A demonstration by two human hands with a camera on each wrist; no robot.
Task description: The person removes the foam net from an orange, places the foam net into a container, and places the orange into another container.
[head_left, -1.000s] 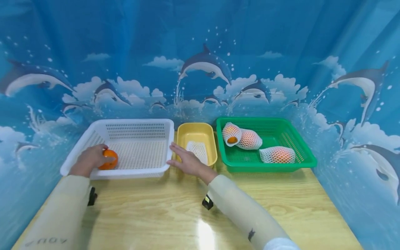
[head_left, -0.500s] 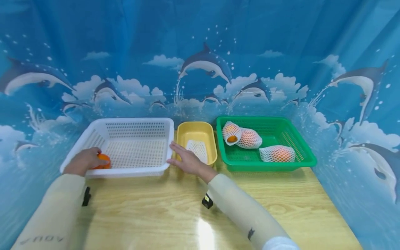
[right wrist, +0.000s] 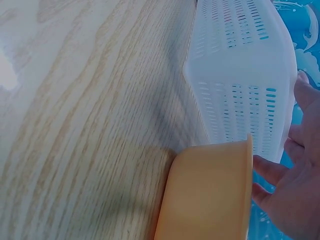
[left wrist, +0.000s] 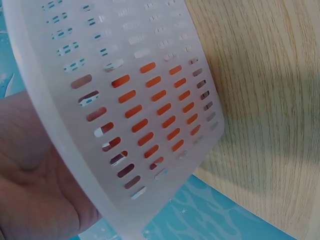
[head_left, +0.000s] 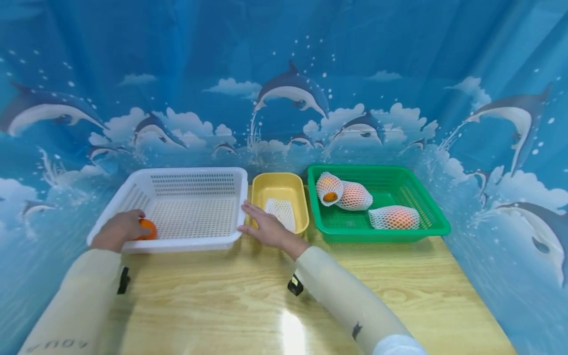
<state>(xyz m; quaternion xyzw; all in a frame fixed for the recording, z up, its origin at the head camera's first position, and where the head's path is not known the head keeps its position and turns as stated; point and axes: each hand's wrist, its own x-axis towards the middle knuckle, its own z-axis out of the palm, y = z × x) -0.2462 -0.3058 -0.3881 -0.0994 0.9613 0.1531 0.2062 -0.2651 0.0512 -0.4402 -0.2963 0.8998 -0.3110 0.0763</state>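
Observation:
In the front left corner of the white slotted basket, my left hand holds an orange, its fingers curled over the fruit. The left wrist view shows the orange only as bright patches through the slots, with the palm behind the rim. My right hand has its fingers spread, fingertips right at the basket's right rim. From the right wrist view, the right hand also reaches past the edge of the yellow tub.
The yellow tub stands between the baskets with white foam netting in it. At right, a green basket holds netted fruit, another netted fruit and a third. A dolphin-print curtain hangs behind the wooden table.
My left hand has moved left and slightly down with the orange, into the basket's front left corner. It has barely moved over the last half second. My right hand stays at the rim.

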